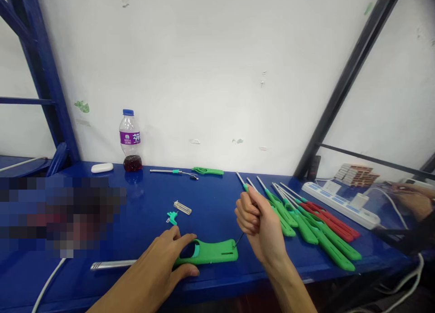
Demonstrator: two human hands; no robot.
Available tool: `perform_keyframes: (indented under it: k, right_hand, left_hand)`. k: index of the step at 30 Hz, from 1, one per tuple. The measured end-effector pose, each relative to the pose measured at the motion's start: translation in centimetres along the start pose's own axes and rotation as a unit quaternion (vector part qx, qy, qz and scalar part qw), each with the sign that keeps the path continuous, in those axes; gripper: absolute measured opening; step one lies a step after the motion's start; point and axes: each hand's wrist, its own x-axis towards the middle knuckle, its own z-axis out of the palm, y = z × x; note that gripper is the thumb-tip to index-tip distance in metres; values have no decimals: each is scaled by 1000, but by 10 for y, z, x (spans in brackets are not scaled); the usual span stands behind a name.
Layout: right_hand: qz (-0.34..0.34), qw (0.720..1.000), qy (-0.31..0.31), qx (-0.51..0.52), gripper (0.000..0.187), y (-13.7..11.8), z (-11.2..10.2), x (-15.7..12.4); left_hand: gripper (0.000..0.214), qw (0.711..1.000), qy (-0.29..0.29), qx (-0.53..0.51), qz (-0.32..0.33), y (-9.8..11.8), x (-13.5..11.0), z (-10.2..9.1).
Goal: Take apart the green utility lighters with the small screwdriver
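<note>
A green long-nosed lighter (219, 251) lies near the table's front edge, its metal tube pointing left. My left hand (166, 254) grips it around the trigger opening, thumb on the near side and fingers on the far side. My right hand (256, 217) is closed in a fist above the handle's right end. From that fist a thin dark rod (239, 239) runs down to the handle's end; the rest of it is hidden in my fingers. Just beyond my left hand lie a small turquoise trigger piece (172, 217) and a clear fuel tank (182, 207).
Several green lighters (309, 231) and red lighters (333, 222) lie at right, beside a white power strip (340, 204). Toward the wall are a bottle (131, 143), a white case (102, 168), a lighter tube (163, 171) and a green handle shell (209, 171). Another person's hand (413, 195) shows far right.
</note>
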Motion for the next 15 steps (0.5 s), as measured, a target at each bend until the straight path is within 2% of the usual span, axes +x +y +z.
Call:
perform_keyframes:
  k: [3, 6, 15]
  right_hand:
    - [-22, 1000, 13, -7, 60, -1, -2, 1]
    - [-28, 999, 21, -2, 61, 1, -2, 4]
    - [-71, 997, 33, 24, 58, 12, -2, 8]
  left_hand:
    - [52, 999, -24, -2, -36, 11, 0, -6]
    - [52, 999, -27, -2, -38, 14, -1, -7]
    - [51, 1000, 0, -17, -5, -2, 1, 1]
